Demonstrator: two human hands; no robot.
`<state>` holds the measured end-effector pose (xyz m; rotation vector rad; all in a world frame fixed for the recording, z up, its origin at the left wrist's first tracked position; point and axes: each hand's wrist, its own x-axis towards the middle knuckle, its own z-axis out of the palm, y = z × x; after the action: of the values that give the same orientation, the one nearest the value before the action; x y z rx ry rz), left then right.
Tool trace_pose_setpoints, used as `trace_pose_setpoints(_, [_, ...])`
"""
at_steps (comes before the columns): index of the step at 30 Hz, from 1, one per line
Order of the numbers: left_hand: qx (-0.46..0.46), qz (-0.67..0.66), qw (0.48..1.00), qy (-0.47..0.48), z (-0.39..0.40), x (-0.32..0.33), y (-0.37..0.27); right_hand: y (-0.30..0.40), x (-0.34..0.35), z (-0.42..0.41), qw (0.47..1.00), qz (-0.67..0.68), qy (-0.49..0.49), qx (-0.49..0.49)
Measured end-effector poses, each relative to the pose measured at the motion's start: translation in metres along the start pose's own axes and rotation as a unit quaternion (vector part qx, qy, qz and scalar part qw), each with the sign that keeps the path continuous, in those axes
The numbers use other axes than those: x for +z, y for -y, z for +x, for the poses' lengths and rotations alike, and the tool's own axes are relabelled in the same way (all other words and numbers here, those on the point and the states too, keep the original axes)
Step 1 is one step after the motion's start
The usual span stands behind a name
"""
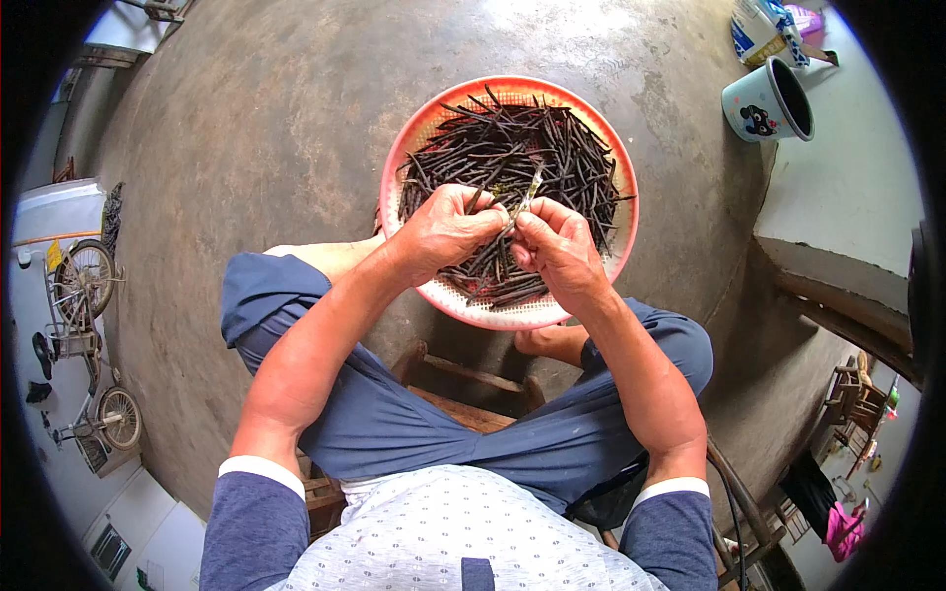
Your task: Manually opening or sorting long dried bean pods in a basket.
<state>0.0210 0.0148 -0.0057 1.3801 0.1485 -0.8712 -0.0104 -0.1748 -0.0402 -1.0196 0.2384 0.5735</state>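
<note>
Below my hands sits a round red-and-white perforated plastic basket (491, 315), filled with thin, dark, dried bean pods (576, 151). My left hand (447, 225) pinches a dark pod between thumb and forefinger, over the near middle of the heap. Close beside it, my right hand (559, 247) grips a split pod (531, 188), whose pale inner side shows as it points up and away. The fingertips of both hands nearly meet. What lies between them is partly hidden. A few greenish bits (497, 190) rest on the pods just beyond the fingers.
Concrete floor (281, 148) surrounds the basket. A light blue bucket (754, 103) stands at upper right near printed bags (765, 33). A bicycle (81, 340) is parked at the left wall. My knees flank the basket's near side, with a wooden chair rung (473, 375) between them.
</note>
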Motion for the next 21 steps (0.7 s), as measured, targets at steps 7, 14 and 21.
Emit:
trace_pose_setpoints(7, [0.094, 0.077, 0.992, -0.019, 0.01, -0.003, 0.015, 0.0, 0.0, 0.001, 1.0, 0.011, -0.013, 0.006])
trace_pose_setpoints(14, [0.085, 0.101, 0.991, -0.031, 0.008, -0.001, 0.018, -0.001, 0.005, 0.001, 0.995, -0.086, -0.04, -0.015])
trace_pose_setpoints(21, [0.086, 0.109, 0.989, -0.045, 0.013, -0.005, 0.027, -0.005, 0.01, 0.002, 0.982, -0.173, -0.064, -0.031])
